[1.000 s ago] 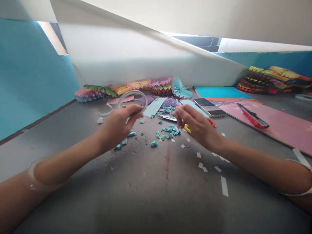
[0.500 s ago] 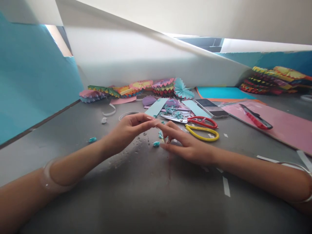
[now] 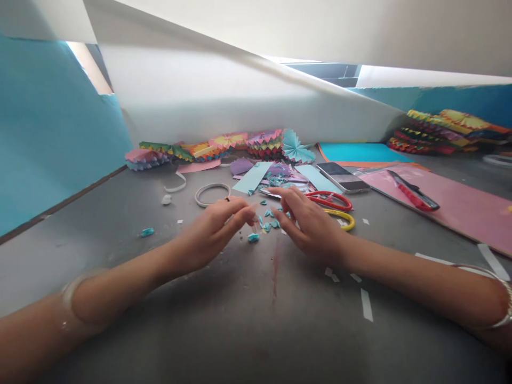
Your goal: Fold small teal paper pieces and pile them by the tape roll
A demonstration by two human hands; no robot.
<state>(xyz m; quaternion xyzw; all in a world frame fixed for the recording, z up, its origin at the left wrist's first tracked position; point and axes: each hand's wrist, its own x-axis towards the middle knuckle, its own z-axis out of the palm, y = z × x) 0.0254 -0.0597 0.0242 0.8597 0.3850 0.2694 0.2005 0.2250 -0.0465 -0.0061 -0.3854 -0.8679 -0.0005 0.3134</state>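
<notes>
My left hand (image 3: 222,229) hovers over the grey table, its fingers loosely stretched and blurred at the tips, with no held thing visible. Facing it, my right hand (image 3: 310,221) has its fingers apart and holds nothing. Beneath and between the fingertips lie loose turquoise paper scraps (image 3: 274,224) and a small folded turquoise paper piece (image 3: 253,238). Just behind my right hand are scissors with one red handle (image 3: 334,200) and one yellow handle (image 3: 347,220), partly hidden by that hand. A tape ring (image 3: 212,194) lies behind my left hand.
Pale blue paper strips (image 3: 254,177), a phone (image 3: 344,178) and a red cutter (image 3: 414,192) on pink sheets (image 3: 460,208) lie behind and to the right. Pleated paper fans (image 3: 266,144) line the back. White paper strips (image 3: 366,305) lie near my right forearm.
My hands, whose fingertips met before, have drawn apart, the left moving down and the right moving slightly right. More turquoise scraps show between them. The view has shifted a little.
</notes>
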